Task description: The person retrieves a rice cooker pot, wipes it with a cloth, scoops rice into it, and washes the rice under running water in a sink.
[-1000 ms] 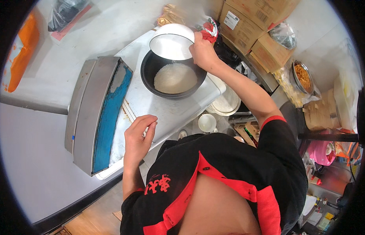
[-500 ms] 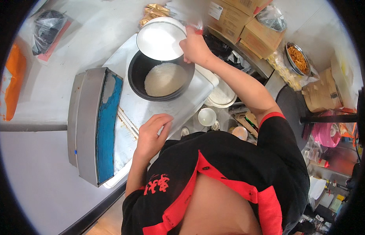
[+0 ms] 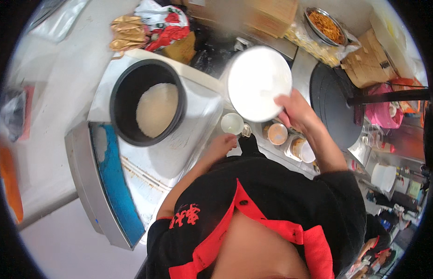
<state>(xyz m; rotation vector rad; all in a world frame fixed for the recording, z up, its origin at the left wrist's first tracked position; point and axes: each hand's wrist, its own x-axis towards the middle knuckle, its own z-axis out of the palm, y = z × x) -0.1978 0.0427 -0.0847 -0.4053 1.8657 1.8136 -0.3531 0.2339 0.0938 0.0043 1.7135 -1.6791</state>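
The big white rice cooker (image 3: 179, 139), its lid swung open, fills the crowded tabletop (image 3: 49, 107); its black inner pot (image 3: 148, 102) holds white rice. The right hand (image 3: 298, 111) grips a round white plate (image 3: 259, 83), tilted beside the cooker. The left hand (image 3: 222, 144), fingers curled loosely, rests near a small white cup (image 3: 232, 123).
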